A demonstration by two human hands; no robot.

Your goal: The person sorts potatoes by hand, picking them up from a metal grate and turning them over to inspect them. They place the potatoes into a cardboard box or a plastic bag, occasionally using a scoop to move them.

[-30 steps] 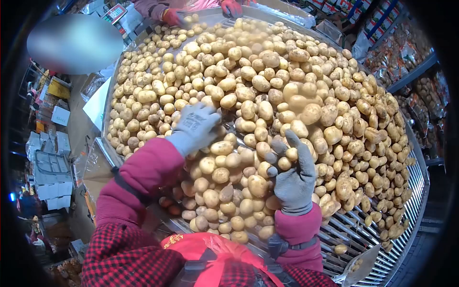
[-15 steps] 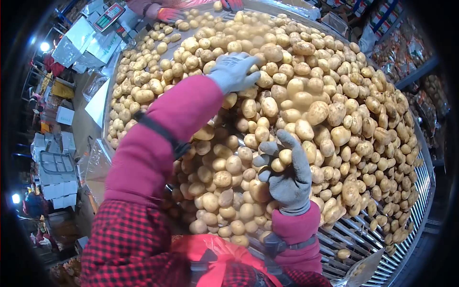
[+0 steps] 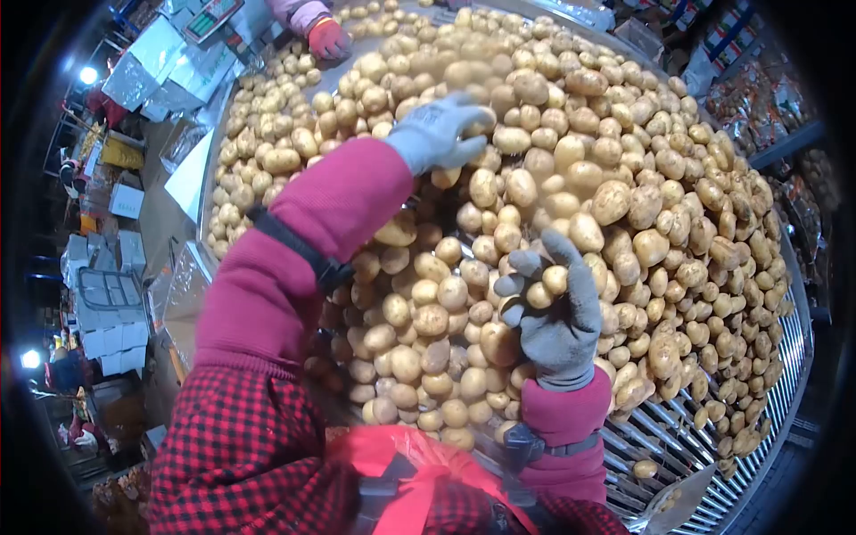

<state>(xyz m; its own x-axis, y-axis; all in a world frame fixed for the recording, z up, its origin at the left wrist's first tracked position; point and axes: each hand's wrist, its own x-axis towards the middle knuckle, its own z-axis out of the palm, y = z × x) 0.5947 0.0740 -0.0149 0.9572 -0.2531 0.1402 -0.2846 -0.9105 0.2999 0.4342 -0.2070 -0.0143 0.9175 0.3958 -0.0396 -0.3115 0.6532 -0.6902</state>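
My left hand (image 3: 437,134), in a grey glove, is stretched over the upper middle of a large heap of potatoes (image 3: 660,209). Its fingers curl round a potato (image 3: 484,117) at the fingertips. Nearer to me, my right hand (image 3: 557,312) is palm up in a grey glove, its fingers bent round two small potatoes, one (image 3: 555,279) beside the other (image 3: 539,295). Below and left of it lie more potatoes (image 3: 431,319), lower than the main heap.
A slatted metal rack (image 3: 713,481) shows at the lower right, with a loose potato (image 3: 645,469) on it. A co-worker's red-gloved hand (image 3: 329,39) is at the table's far side. White boxes (image 3: 147,71) and a scale (image 3: 212,16) stand at the upper left.
The view has shifted slightly. My left hand's fingers have closed round a potato. A second small potato now shows in my right hand. One co-worker's hand has moved nearer the potatoes.
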